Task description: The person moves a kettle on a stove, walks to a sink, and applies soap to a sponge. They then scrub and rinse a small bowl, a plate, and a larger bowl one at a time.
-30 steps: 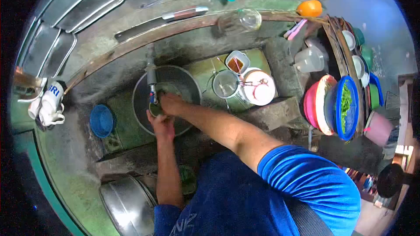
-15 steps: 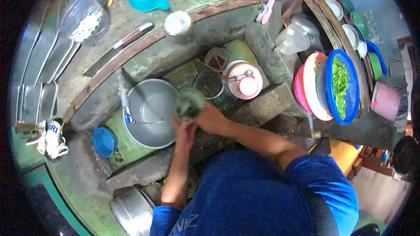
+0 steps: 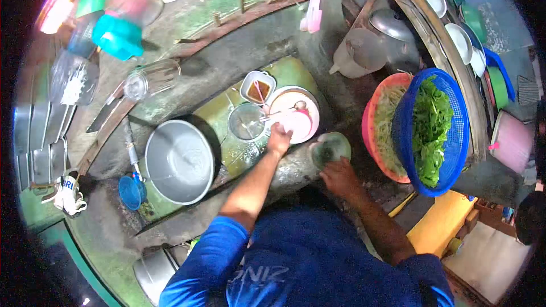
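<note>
bowl, greenish and see-through [image 3: 329, 146], is clear of the grey basin [image 3: 170, 179] and held by your right hand [image 3: 342, 179], whose fingers curl over its near edge. your left hand [image 3: 278, 139] meets the near edge of a pink bowl [image 3: 298, 125]; whether those fingers pinch it or merely rest there, you can't tell from here. as things lie, the trip away from the basin looks done, while the pink bowl is still down on the white plate [image 3: 314, 108] just beyond your left fingers, so its lifting looks undone. a spoon [image 3: 300, 105] lies beyond it on that plate. left of your left fingers a clear container [image 3: 245, 122] stands on the desk [image 3: 296, 71], and further off sits a square dish [image 3: 244, 88] of brown liquid. right of your right fingers, the blue basket [image 3: 455, 159] already holds leafy greens [image 3: 433, 131], beside the pink-orange basin [image 3: 372, 102] of pale shreds. a second ago both your hands were together over the grey basin, with something green by the tap, likely this same bowl. half a second ago both hands had the greenish bowl just right of that basin. now they have parted: your right hand has taken the bowl further right, toward the basket, and your left hand has let go of it and gone to the pink bowl.
</note>
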The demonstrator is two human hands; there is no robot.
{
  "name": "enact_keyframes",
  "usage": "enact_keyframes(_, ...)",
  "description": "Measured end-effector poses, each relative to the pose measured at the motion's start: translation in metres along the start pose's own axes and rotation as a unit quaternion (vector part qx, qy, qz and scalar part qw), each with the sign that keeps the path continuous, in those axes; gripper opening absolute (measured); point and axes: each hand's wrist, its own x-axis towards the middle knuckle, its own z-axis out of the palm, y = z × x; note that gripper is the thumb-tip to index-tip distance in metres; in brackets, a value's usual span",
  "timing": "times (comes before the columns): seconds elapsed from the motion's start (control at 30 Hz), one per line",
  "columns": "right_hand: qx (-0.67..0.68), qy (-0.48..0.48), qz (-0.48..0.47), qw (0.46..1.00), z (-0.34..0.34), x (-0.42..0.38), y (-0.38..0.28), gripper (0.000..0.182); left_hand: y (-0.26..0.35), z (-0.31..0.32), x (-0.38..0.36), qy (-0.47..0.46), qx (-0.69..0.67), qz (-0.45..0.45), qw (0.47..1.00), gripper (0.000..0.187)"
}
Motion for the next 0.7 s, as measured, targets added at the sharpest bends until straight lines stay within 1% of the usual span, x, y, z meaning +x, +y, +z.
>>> enact_keyframes(0.03, 0.002, -0.002, 0.001, 1.0, -0.002, -0.001, 0.001, 0.019, 0.037, -0.008, -0.007, 0.038, 0.115, -0.006, 0.993, 0.071)
enact_keyframes(0.07, 0.06, 0.03, 0.018, 0.998, -0.004, 0.0, 0.001, 0.022, 0.039, -0.003, 0.001, 0.031, 0.143, -0.038, 0.989, 0.06)
enact_keyframes(0.1, 0.117, 0.062, 0.035, 0.991, -0.005, 0.001, 0.002, 0.024, 0.027, 0.002, 0.013, 0.011, 0.166, -0.051, 0.985, 0.052)
enact_keyframes(0.13, 0.117, 0.061, 0.036, 0.991, -0.003, 0.003, 0.005, 0.024, 0.01, 0.008, 0.025, -0.008, 0.187, -0.063, 0.98, 0.045)
enact_keyframes(0.17, 0.113, 0.076, 0.038, 0.99, 0.001, 0.007, 0.009, 0.029, -0.002, 0.012, 0.034, -0.024, 0.133, -0.099, 0.986, 0.036)
enact_keyframes(0.2, 0.11, 0.092, 0.039, 0.989, 0.002, 0.012, 0.011, 0.033, 0.018, 0.003, 0.022, -0.008, 0.114, -0.067, 0.991, 0.034)
enact_keyframes(0.23, 0.085, -0.005, 0.086, 0.993, 0.0, 0.021, 0.014, 0.048, 0.036, -0.006, 0.01, 0.014, 0.11, -0.042, 0.993, 0.033)
enact_keyframes(0.27, 0.09, -0.004, 0.084, 0.992, -0.002, 0.029, 0.012, 0.048, 0.05, -0.015, 0.001, 0.036, 0.108, -0.017, 0.993, 0.032)
enact_keyframes(0.33, 0.09, -0.105, 0.178, 0.974, -0.011, 0.045, 0.003, 0.057, 0.052, -0.035, -0.019, 0.143, 0.07, 0.101, 0.982, 0.032)
enact_keyframes(0.37, 0.099, -0.143, 0.203, 0.964, -0.019, 0.054, 0.002, 0.062, 0.049, -0.05, -0.024, 0.163, 0.105, 0.125, 0.973, 0.034)
enact_keyframes(0.4, 0.043, -0.145, 0.227, 0.962, -0.017, 0.059, 0.004, 0.053, 0.091, -0.071, -0.055, 0.112, 0.045, -0.004, 0.993, 0.046)
enact_keyframes(0.43, 0.024, -0.145, 0.229, 0.962, 0.005, 0.064, 0.013, 0.047, 0.08, -0.084, -0.063, 0.139, 0.127, 0.119, 0.975, 0.054)
enact_keyframes(0.47, 0.001, -0.143, 0.228, 0.963, 0.023, 0.071, 0.023, 0.042, 0.068, -0.102, -0.069, 0.165, 0.204, 0.241, 0.934, 0.062)
enact_keyframes(0.5, -0.027, -0.199, 0.179, 0.963, 0.015, 0.078, 0.024, 0.035, 0.067, -0.119, -0.078, 0.168, 0.237, 0.251, 0.924, 0.067)
enact_keyframes(0.53, -0.028, -0.199, 0.17, 0.965, 0.008, 0.079, 0.023, 0.035, 0.07, -0.134, -0.091, 0.171, 0.269, 0.259, 0.912, 0.072)
enact_keyframes(0.57, -0.005, -0.212, 0.171, 0.962, 0.001, 0.079, 0.022, 0.036, 0.07, -0.144, -0.104, 0.183, 0.238, 0.228, 0.926, 0.072)
enact_keyframes(0.6, 0.018, -0.227, 0.171, 0.959, -0.002, 0.078, 0.021, 0.036, 0.062, -0.153, -0.11, 0.238, 0.215, 0.192, 0.928, 0.074)
enact_keyframes(0.63, 0.011, -0.203, 0.135, 0.97, 0.002, 0.073, 0.025, 0.042, 0.048, -0.159, -0.116, 0.287, 0.147, 0.156, 0.934, 0.076)
enact_keyframes(0.67, 0.013, -0.188, 0.121, 0.975, 0.008, 0.069, 0.028, 0.043, 0.031, -0.165, -0.12, 0.336, 0.077, 0.122, 0.931, 0.077)
enact_keyframes(0.7, 0.002, -0.23, 0.15, 0.962, -0.011, 0.071, 0.016, 0.043, -0.011, -0.17, -0.118, 0.306, -0.177, 0.037, 0.935, 0.077)
